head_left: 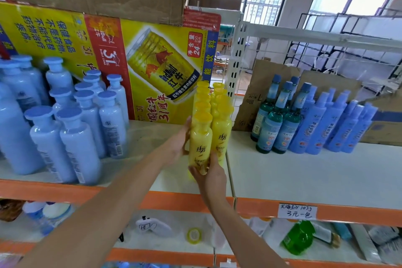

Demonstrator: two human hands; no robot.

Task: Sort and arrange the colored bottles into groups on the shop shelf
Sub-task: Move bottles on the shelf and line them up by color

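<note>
Fingers (194,172) of the right hand (210,177) curl round the base of the front yellow bottle (200,139). The left hand (179,140) lies flat-fingered against its left side. The bottle heads a yellow row at the shelf's (174,183) right edge, with light-blue bottles (71,128) toward the left.

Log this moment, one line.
left hand: flat against front yellow bottle | right hand: grips its base | yellow bottles: grouped on shelf

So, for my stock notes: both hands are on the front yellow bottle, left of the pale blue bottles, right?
No: the head view shows the front yellow bottle, left hand and right hand on it, right of the pale blue bottles.
</note>
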